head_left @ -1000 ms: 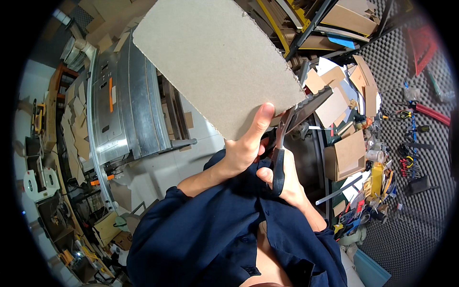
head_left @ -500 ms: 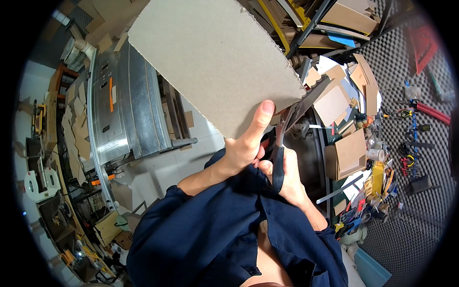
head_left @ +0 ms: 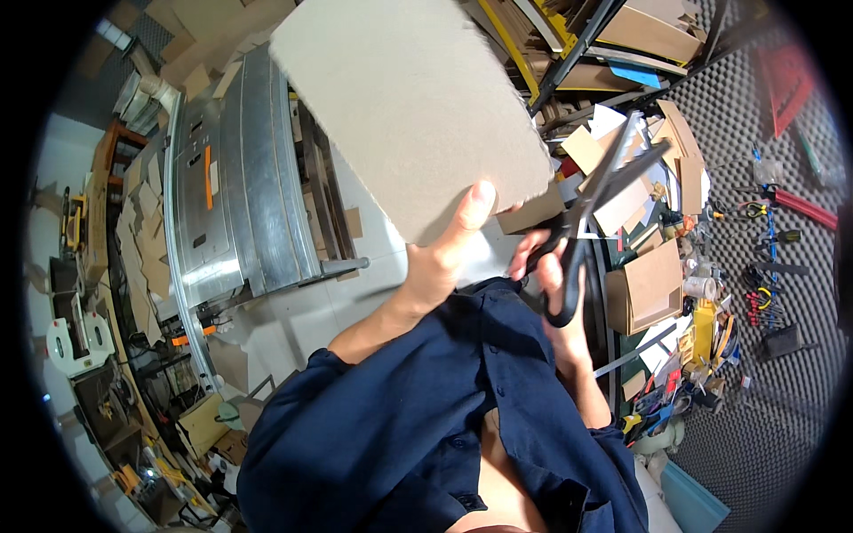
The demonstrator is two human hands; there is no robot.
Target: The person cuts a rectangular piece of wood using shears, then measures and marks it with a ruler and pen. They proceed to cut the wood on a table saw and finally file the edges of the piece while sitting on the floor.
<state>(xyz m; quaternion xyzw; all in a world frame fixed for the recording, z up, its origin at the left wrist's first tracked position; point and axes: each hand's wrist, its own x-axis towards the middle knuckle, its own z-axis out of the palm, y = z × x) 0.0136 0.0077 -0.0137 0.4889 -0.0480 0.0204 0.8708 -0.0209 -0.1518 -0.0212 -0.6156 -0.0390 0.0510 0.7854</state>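
Note:
A sheet of greyish cardboard [head_left: 418,115] with a ragged right edge is held up in front of me. My left hand [head_left: 444,249] grips its lower corner, thumb on the facing side and the fingers mostly hidden behind. In my right hand [head_left: 555,275] is a pair of scissors [head_left: 591,209] with black handles. Their dark blades are parted and point up and to the right, apart from the cardboard. The right fingers go through and around the handle loops, somewhat blurred.
A large metal machine table [head_left: 240,178] stands to the left. On the right, a cluttered bench holds an open cardboard box [head_left: 646,286], scraps and tools. Behind it rises grey foam wall padding [head_left: 755,266]. A rack of boards [head_left: 569,53] is at the far right.
The scissors have moved away from the cardboard's edge, to the right, and their blades have parted. The cardboard has shifted slightly, with its lower corner a little higher and further left.

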